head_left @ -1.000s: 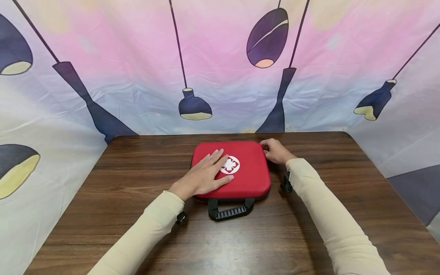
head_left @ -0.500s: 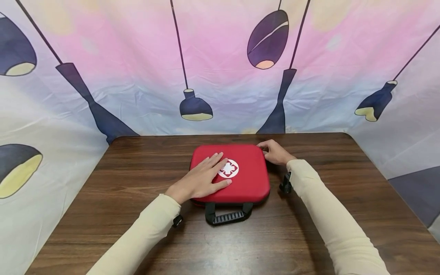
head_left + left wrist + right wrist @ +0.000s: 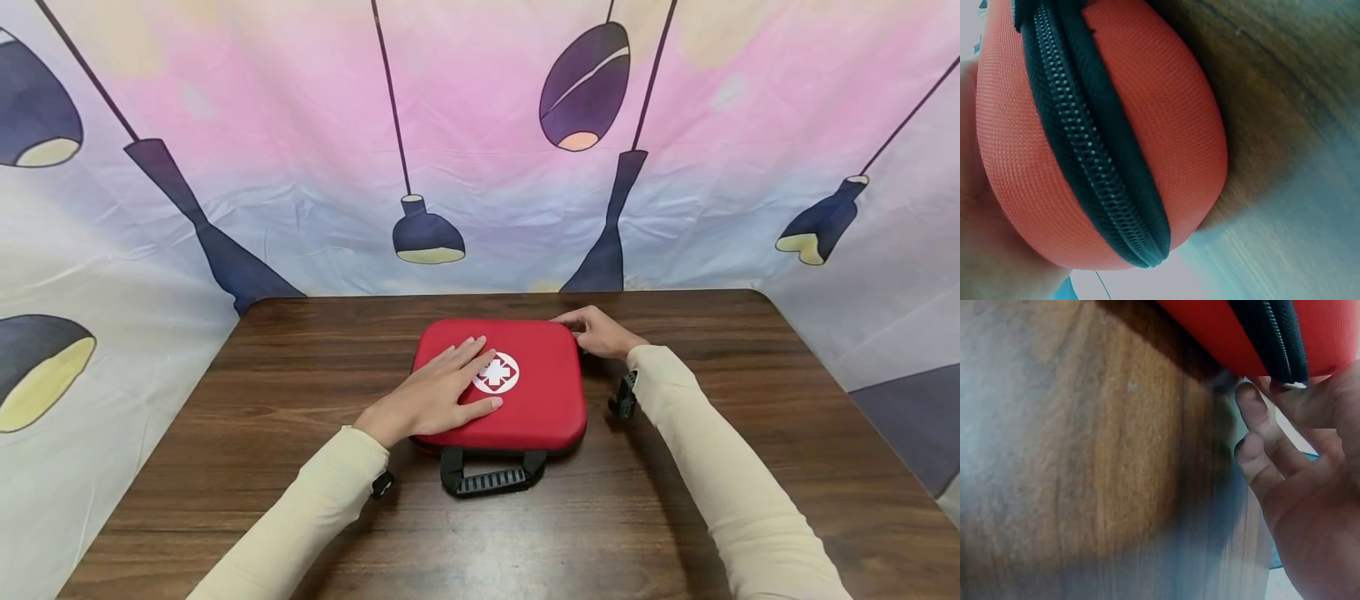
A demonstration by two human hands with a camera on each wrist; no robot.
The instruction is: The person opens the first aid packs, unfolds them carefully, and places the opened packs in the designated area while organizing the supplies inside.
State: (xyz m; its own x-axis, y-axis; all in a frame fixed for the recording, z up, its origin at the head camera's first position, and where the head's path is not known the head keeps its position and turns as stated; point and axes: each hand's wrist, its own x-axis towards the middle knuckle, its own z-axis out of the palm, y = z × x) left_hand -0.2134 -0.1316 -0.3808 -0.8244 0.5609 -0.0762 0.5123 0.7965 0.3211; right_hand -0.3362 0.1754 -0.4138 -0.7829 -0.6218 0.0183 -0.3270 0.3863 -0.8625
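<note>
A red first-aid case (image 3: 532,392) with a white cross emblem lies on the table, its black handle (image 3: 491,481) facing me. My left hand (image 3: 442,387) rests on the lid, palm down with fingers spread, over its left half. A black zipper (image 3: 1088,147) runs round the side, its teeth meshed in the left wrist view. At the back right corner my right hand (image 3: 600,332) has thumb and forefinger closed at the zipper (image 3: 1282,340), pinching its pull, which the fingers mostly hide. Its other fingers (image 3: 1250,450) are loosely curled beside the case.
The brown wood-grain table (image 3: 300,367) reaches back to a printed cloth backdrop (image 3: 315,150) showing hanging lamps. Black wrist devices sit under both cuffs, the left device (image 3: 382,483) and the right device (image 3: 622,396).
The case has slid slightly toward me and to the left, with my left hand staying on its lid. My right fingertips have moved left round the back right corner.
</note>
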